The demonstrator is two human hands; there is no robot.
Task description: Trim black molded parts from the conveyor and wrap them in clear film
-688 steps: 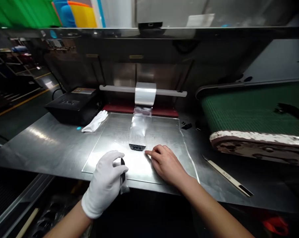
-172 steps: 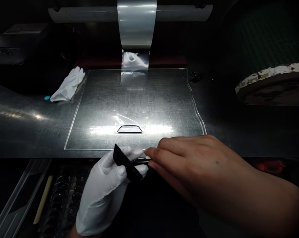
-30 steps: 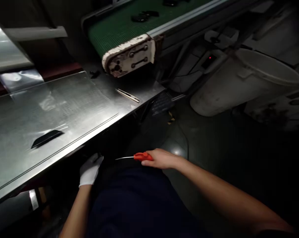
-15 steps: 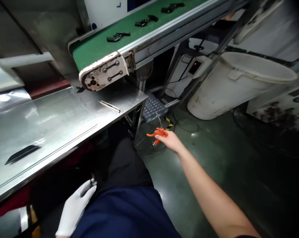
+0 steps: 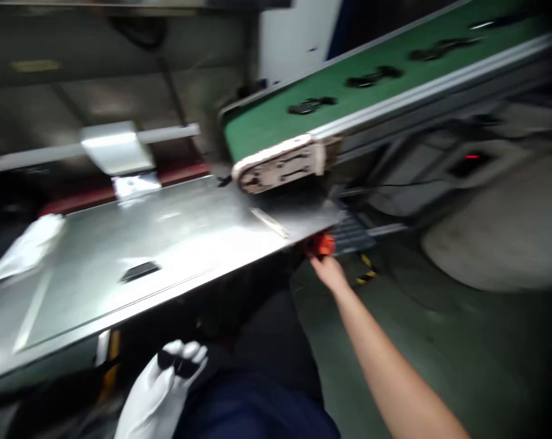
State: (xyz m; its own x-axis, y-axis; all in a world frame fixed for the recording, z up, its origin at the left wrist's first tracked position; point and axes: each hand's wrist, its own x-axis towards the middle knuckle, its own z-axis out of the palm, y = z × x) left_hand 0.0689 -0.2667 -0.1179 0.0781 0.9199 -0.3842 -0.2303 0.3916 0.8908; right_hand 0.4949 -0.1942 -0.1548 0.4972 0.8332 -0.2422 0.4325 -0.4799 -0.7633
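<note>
Under the table's edge, at your right hand's fingertips, sits the orange tool, probably stiff and best held by its body; blur hides its direction and whether those fingers grip it. Your gloved left hand pinches the black piece, likely light, rigid, easily scratched, best held by its edges; its long axis slants across the fingers.

Held a small black part in front of the metal table, left of its middle — partly covered, exact outline hard to tell. Gripped a bright orange tool close by the table's near right corner — blurred, lower portion hidden.
</note>
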